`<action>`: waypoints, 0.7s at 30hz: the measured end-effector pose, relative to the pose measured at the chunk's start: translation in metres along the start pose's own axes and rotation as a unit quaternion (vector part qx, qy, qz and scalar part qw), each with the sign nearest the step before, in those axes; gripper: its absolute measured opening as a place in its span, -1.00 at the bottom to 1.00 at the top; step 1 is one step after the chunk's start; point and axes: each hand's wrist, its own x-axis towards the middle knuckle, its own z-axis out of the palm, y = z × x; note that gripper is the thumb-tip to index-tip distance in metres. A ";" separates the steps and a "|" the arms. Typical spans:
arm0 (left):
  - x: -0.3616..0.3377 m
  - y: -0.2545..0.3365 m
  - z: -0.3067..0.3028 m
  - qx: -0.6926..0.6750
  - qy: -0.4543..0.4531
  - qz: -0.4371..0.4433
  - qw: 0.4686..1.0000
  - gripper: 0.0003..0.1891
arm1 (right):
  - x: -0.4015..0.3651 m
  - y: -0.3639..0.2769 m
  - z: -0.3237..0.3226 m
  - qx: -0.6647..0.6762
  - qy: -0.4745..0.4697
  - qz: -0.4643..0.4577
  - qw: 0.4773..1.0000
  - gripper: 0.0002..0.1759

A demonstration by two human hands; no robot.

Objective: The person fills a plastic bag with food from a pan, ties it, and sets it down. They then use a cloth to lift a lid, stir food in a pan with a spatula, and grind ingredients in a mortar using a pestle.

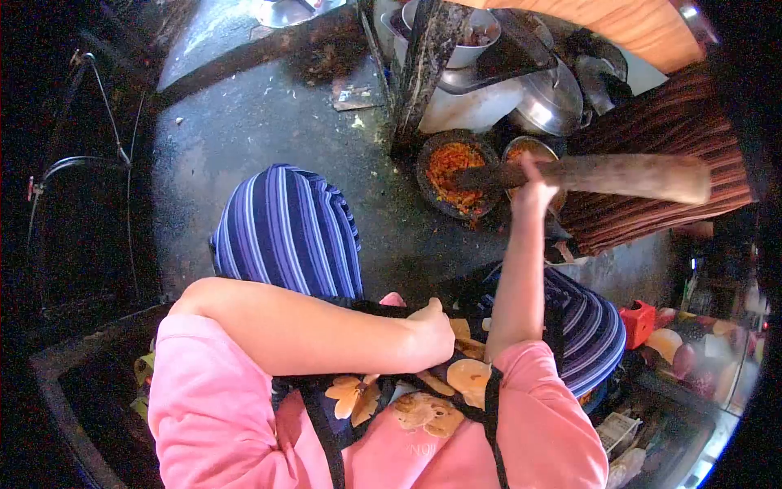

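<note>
My right hand (533, 189) is closed around a long, thick wooden pestle (635, 178). The pestle's dark lower end rests in a stone mortar (427, 178), on an orange-red, coarsely crushed mash (454, 163). Just beneath my right hand, a metal bowl (521, 145) with some orange-brown contents is partly covered by the pestle. My left hand (430, 336) is curled in a fist over my lap, against the dark flowered apron (354, 395). Its fingertips face away, so whatever it may hold is hidden.
Dark concrete floor (261, 122) spreads ahead and left. A wooden post (423, 73) stands behind the mortar, near a white bowl (468, 54) and a metal lid (552, 98). Brown striped cloth (668, 155) hangs at right. My striped-covered knees (285, 232) flank the lap.
</note>
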 end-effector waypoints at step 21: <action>-0.006 -0.005 -0.001 0.019 -0.011 -0.008 1.000 -0.76 | 0.018 -0.088 0.024 -0.103 -0.128 -0.088 0.982 -0.79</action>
